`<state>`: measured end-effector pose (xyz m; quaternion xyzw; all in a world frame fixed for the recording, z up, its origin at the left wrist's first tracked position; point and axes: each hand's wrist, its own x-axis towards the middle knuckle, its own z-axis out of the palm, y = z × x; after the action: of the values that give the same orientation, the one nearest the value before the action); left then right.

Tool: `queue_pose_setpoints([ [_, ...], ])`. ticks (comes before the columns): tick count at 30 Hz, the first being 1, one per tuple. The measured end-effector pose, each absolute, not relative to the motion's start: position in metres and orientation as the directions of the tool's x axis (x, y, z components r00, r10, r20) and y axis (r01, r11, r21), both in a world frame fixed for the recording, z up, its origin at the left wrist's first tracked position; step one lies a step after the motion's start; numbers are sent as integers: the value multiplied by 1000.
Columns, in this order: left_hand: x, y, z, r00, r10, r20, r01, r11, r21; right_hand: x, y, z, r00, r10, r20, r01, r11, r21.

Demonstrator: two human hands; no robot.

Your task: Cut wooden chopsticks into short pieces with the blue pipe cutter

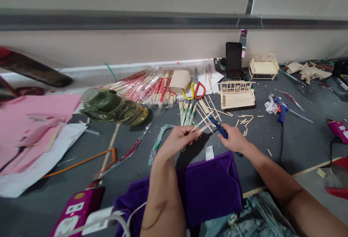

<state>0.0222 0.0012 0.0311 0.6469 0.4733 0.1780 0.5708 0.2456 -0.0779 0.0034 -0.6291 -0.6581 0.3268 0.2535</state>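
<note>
Pinched in my left hand [183, 139] are thin wooden sticks [201, 121], which point up and to the right. Blue-handled pliers or cutters [219, 126] are gripped in my right hand [232, 138], their jaws at the sticks. I cannot tell whether the jaws touch a stick. Loose wooden sticks [214, 104] lie just beyond both hands, with short cut pieces [246, 119] to the right. A small bench model made of sticks [236, 95] stands behind them. Green-and-white wrapped chopsticks [187, 113] lie beyond my left hand.
Behind are scissors [199, 90], red-wrapped chopsticks [146, 86], an upright phone [233, 60] and a second stick model [263, 66]. A blue glue gun [282, 111] trails its cord at right. A green bottle [114, 106] lies left; purple cloth [209, 190] covers the near edge.
</note>
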Motion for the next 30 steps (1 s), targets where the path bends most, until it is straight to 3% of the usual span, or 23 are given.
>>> queue_pose_setpoints([
  [9,21,0,32,475,839,-264,400,61,914,246,-80,8,-62,995,-72,656,-13,-755],
  [16,31,-6,40,472,854,-218,415,3,910,246,-84,26,6,971,-241,641,-189,-744],
  [30,20,1,39,545,802,-243,410,-2,912,238,-81,10,7,982,-187,732,-132,-668],
])
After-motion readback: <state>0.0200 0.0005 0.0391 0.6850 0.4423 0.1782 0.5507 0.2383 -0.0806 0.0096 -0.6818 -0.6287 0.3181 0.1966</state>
